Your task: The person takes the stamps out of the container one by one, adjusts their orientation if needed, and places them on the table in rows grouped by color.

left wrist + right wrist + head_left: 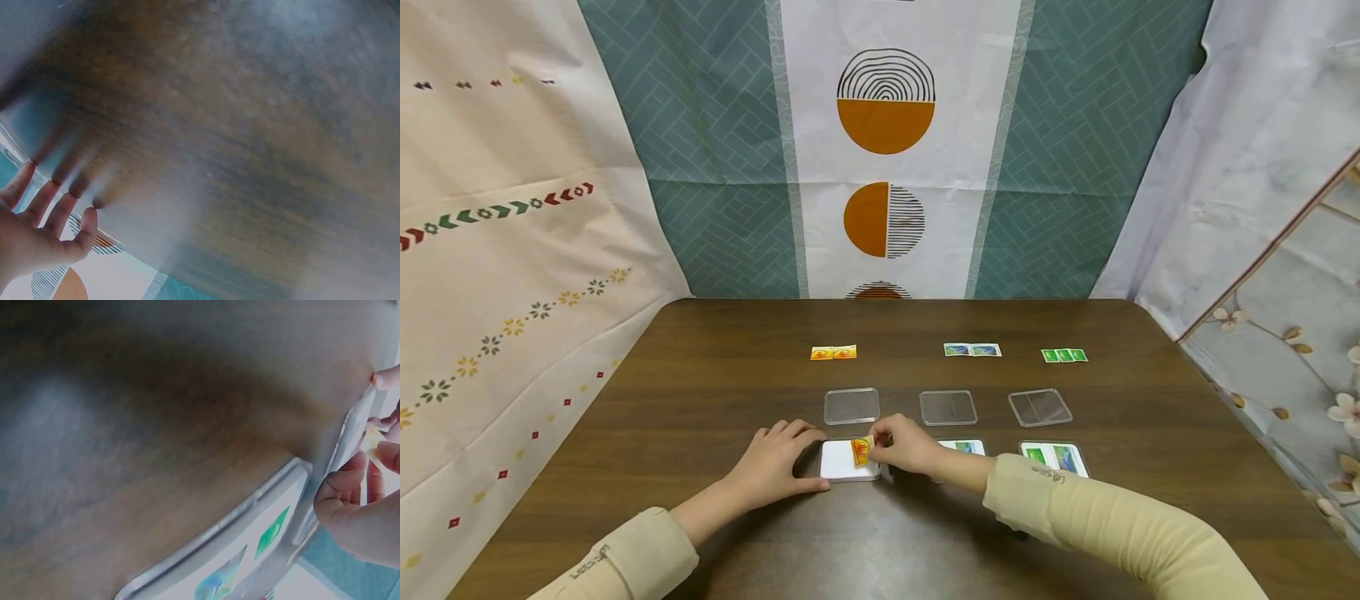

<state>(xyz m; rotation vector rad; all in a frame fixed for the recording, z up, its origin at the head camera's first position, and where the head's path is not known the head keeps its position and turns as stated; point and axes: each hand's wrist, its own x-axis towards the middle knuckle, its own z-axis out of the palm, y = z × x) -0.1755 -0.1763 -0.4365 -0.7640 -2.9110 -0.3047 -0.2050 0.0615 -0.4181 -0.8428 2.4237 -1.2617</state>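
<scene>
My right hand (906, 446) pinches a small orange and yellow stamp (860, 452) between thumb and fingertips. It holds the stamp low over the right half of a white card in a shallow clear case (835, 462). At the left side of that case is my left hand (781, 467), fingers spread, with the thumb at the near corner and the index fingertip by the far one. In the right wrist view, the pinched stamp (372, 439) shows pale at the fingertips. The left wrist view shows the left fingers (59, 212) extended onto the table.
Right of my hand lie two white-card cases holding green and blue stamps, one (973, 447) partly behind the right forearm, the other (1060, 457) farther right. Beyond are three clear lids (852, 406). Farther back lie orange stamps (833, 352), blue stamps (972, 350) and green stamps (1064, 356).
</scene>
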